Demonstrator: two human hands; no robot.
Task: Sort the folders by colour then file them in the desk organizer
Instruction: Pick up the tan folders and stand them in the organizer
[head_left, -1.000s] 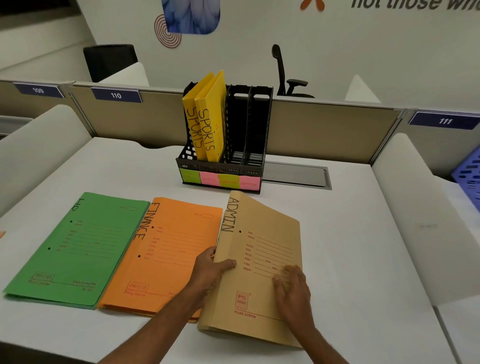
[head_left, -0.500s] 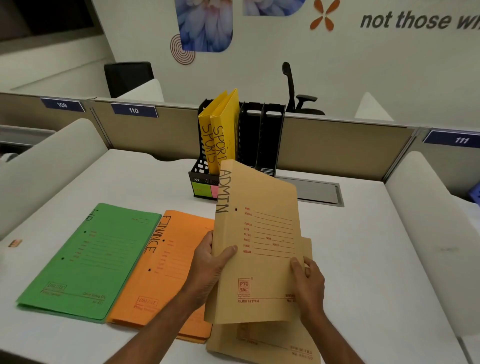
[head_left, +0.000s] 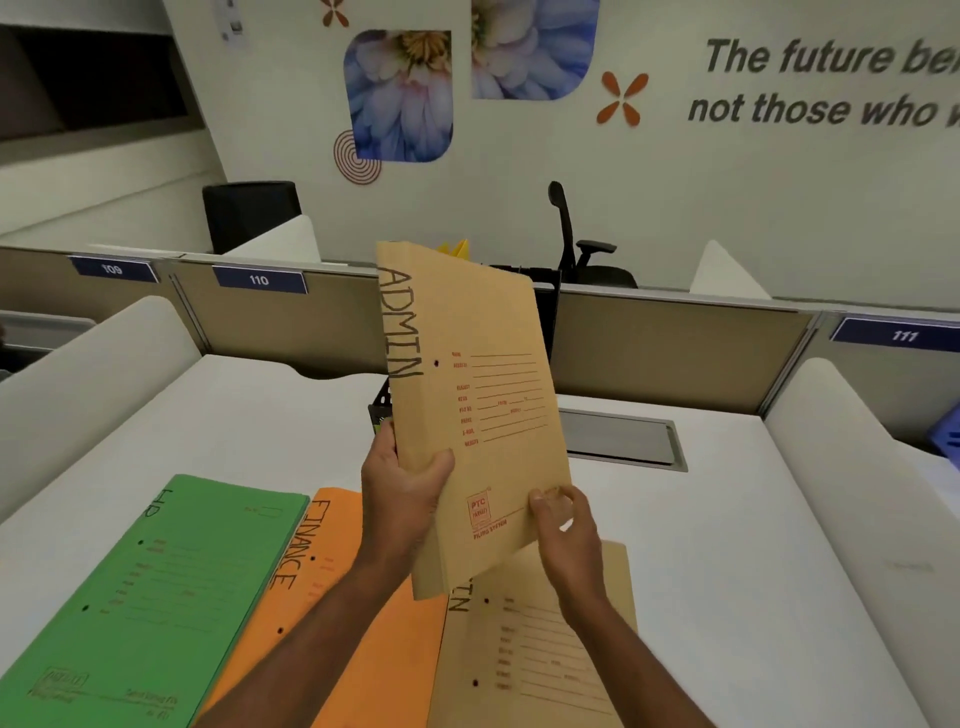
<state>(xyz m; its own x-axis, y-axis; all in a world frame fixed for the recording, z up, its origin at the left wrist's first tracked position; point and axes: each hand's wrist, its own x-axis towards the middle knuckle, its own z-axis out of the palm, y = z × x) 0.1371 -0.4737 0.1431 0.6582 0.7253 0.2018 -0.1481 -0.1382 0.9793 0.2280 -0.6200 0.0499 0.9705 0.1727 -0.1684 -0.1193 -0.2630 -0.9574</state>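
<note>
Both hands are holding the brown ADMIN folder (head_left: 467, 405) up off the table (head_left: 753, 545), nearly upright and tipping slightly to the right, with its printed front facing the camera. The left hand (head_left: 402, 488) is gripping the spine edge low down. Its thumb is lying across the front and its other fingers are wrapping out of sight behind the cover. The right hand (head_left: 563, 525) is pinching the folder's lower right edge, its fingers (head_left: 556, 501) curling tightly onto the card. Directly below the right fingers, a second brown folder (head_left: 545, 649) is lying flat on the table, its lettering partly hidden by the raised one. Below and to the left of the left fingers, the orange FINANCE folder (head_left: 322, 587) is lying flat with the left forearm passing over it. The green HR folder (head_left: 156, 597) is lying further left again, its right edge against the orange one. Beyond the fingers, behind the raised folder, the black desk organizer (head_left: 381, 408) is standing on the table in front of the partition (head_left: 675, 353) — only slivers of it are showing at the folder's left and right edges. The tips of the yellow folders (head_left: 454, 248) are peeking over the raised folder's top edge — which compartment they are sitting in is hidden.
</note>
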